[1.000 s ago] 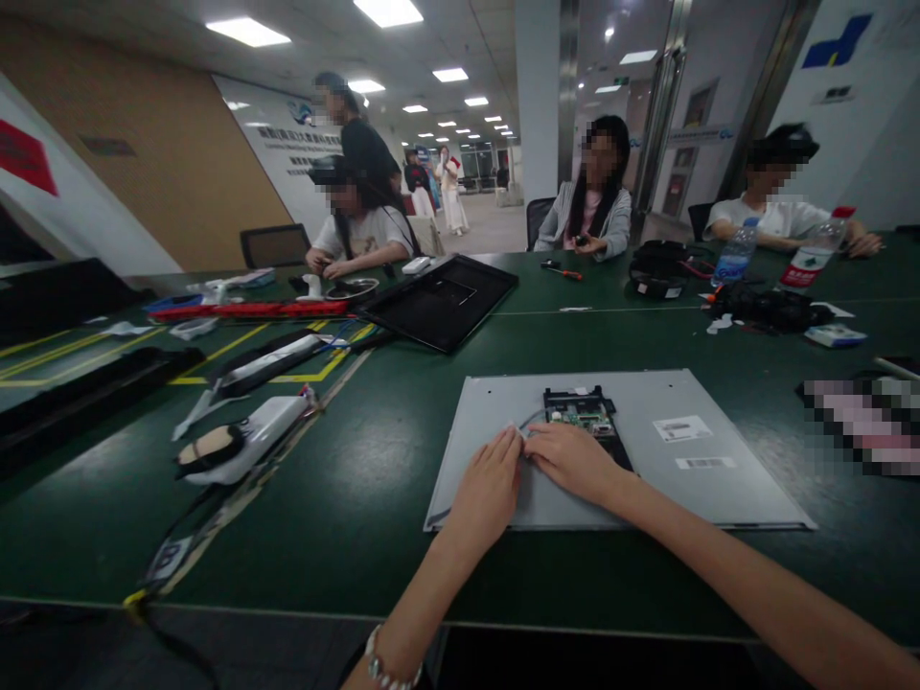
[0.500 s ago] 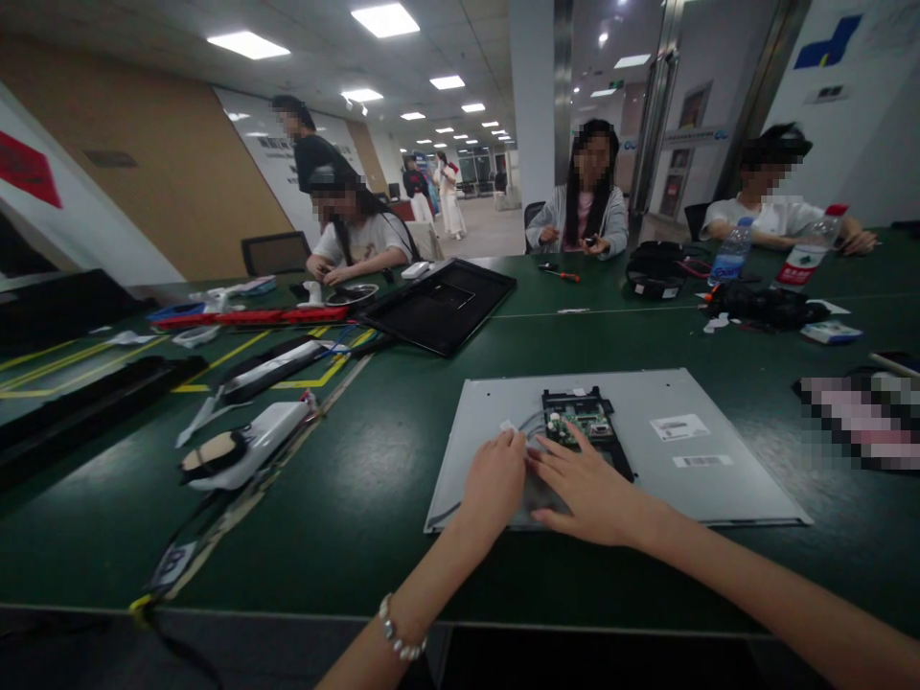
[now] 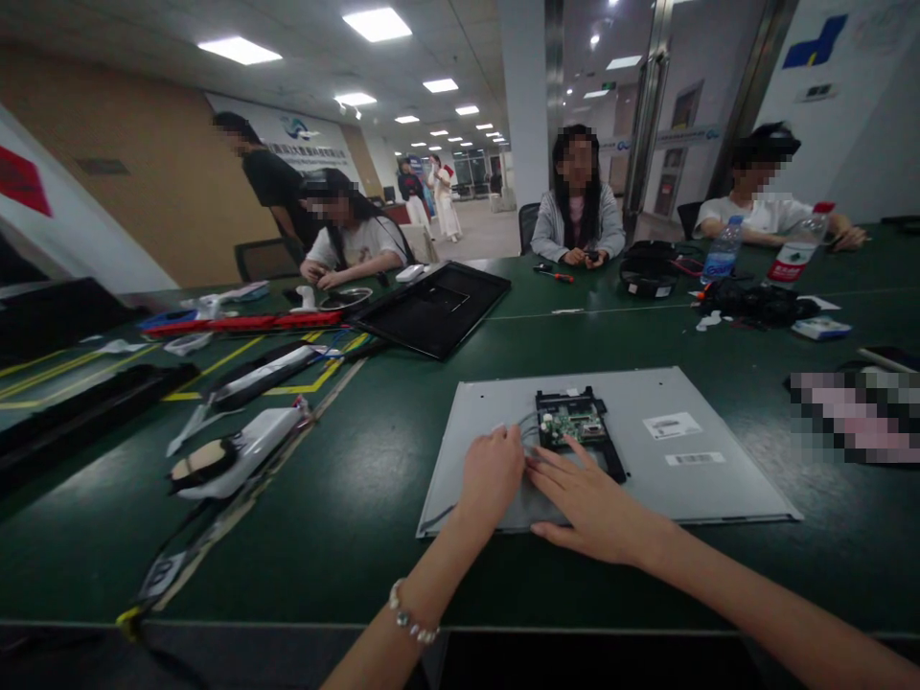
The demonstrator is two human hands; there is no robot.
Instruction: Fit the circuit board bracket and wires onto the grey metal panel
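Observation:
A flat silvery metal display panel [image 3: 690, 479] lies on the table in front of me, two white labels on its right part. Near its middle sits a black plastic bracket [image 3: 610, 460] holding a green circuit board [image 3: 579, 426]. A thin grey cable [image 3: 530, 419] runs from the board's left side to my left hand [image 3: 494, 470], whose fingers are curled closed on it; the fingertips are partly hidden. My right hand [image 3: 586, 498] rests with fingers stretched out over the panel, just below the board, its fingertips near the left hand and the bracket.
A black monitor frame [image 3: 431, 311] lies behind the panel to the left. A white device with a strap [image 3: 241, 450] is at left. Bottles [image 3: 794, 249], a black case [image 3: 651, 268] and a screwdriver [image 3: 553, 274] stand or lie toward the far side. Several people are beyond.
The view has shifted slightly. My right hand has slid a little lower, away from the board; my left hand stays closed at the cable. Across the table, a seated person's hands have come together.

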